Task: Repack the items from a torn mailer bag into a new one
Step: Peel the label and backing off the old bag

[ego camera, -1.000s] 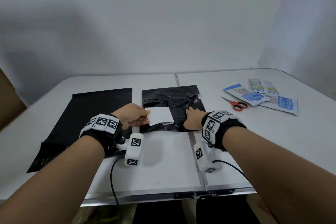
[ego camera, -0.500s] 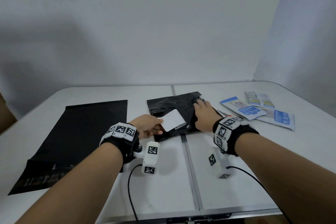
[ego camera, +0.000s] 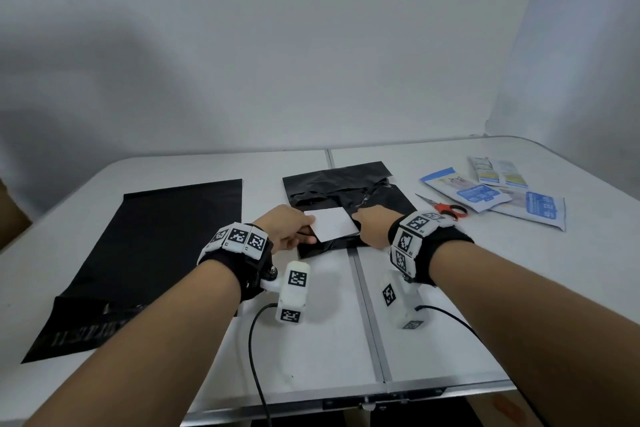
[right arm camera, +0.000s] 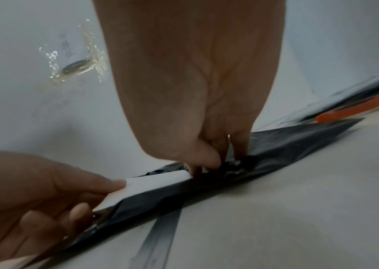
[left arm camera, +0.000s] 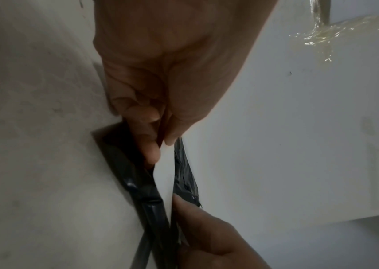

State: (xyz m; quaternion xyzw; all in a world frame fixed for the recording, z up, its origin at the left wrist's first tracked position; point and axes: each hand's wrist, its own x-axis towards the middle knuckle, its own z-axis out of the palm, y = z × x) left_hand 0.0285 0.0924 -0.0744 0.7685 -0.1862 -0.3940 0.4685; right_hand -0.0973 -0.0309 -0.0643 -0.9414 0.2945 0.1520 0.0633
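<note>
A crumpled, torn black mailer bag (ego camera: 349, 191) lies at the table's middle. A flat new black mailer (ego camera: 156, 253) lies to its left. On the torn bag sits a white card (ego camera: 334, 224). My left hand (ego camera: 306, 229) pinches the card's left end between thumb and fingers; in the left wrist view that pinch (left arm camera: 163, 145) is on the card (left arm camera: 164, 174) above the black film (left arm camera: 135, 182). My right hand (ego camera: 358, 218) is at the card's right end. In the right wrist view its curled fingers (right arm camera: 218, 163) pinch the bag's film (right arm camera: 276, 154) beside the card (right arm camera: 156, 183).
Red-handled scissors (ego camera: 446, 210) and several blue-and-white packets (ego camera: 467, 192) lie at the right, past the torn bag. A metal seam (ego camera: 367, 305) runs down the table's middle toward me. Cables trail from both wrist cameras over the near table edge (ego camera: 381, 395).
My right hand has come back from the torn bag's far right part to the card's right end. My left hand has kept hold of the card, which has turned slightly.
</note>
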